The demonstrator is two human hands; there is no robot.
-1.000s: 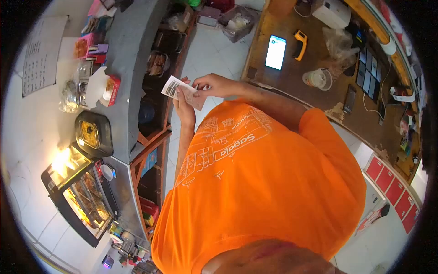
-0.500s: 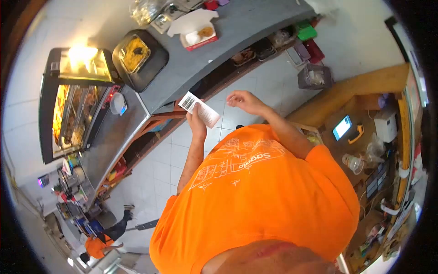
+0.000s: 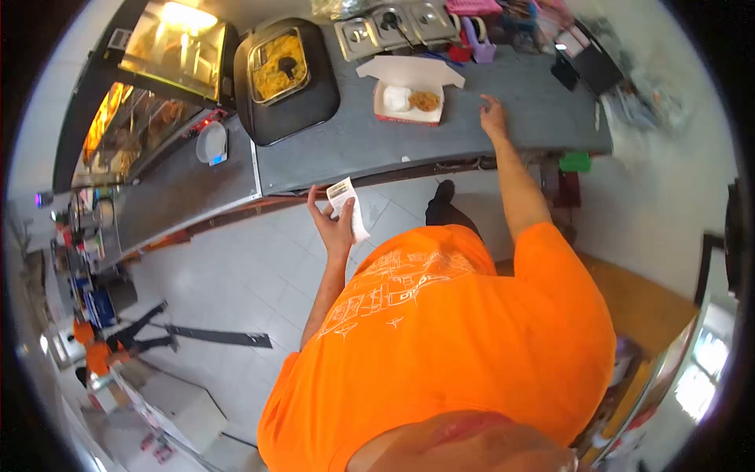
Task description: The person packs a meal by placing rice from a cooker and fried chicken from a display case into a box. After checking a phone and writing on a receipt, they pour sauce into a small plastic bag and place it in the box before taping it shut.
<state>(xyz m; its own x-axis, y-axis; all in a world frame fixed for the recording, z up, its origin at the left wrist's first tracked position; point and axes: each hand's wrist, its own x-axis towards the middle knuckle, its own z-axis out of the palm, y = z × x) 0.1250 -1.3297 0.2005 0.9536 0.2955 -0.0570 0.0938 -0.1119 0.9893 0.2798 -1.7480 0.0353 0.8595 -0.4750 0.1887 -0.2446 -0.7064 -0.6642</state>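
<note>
My left hand (image 3: 335,228) is closed on a printed paper receipt (image 3: 348,206), held upright in front of the counter edge. My right hand (image 3: 493,118) stretches out over the grey counter (image 3: 370,153), holding nothing, its index finger extended and the others partly bent. To the left of that hand stands an open takeaway box (image 3: 409,118) with red sides. Inside are white rice (image 3: 397,98) and a brown fried-looking portion (image 3: 425,101). The box lid (image 3: 417,68) is folded back.
A black tray holds a pan of yellow food (image 3: 279,67). Beside it stands a lit glass display cabinet (image 3: 173,51). Lidded steel containers (image 3: 391,25) line the back, with a black screen device (image 3: 590,64) at right. Another person in orange (image 3: 98,355) is far left.
My body has turned right-to-left toward the counter. The right hand has moved from before my chest out over the counter. The receipt stays in my left hand, now more upright.
</note>
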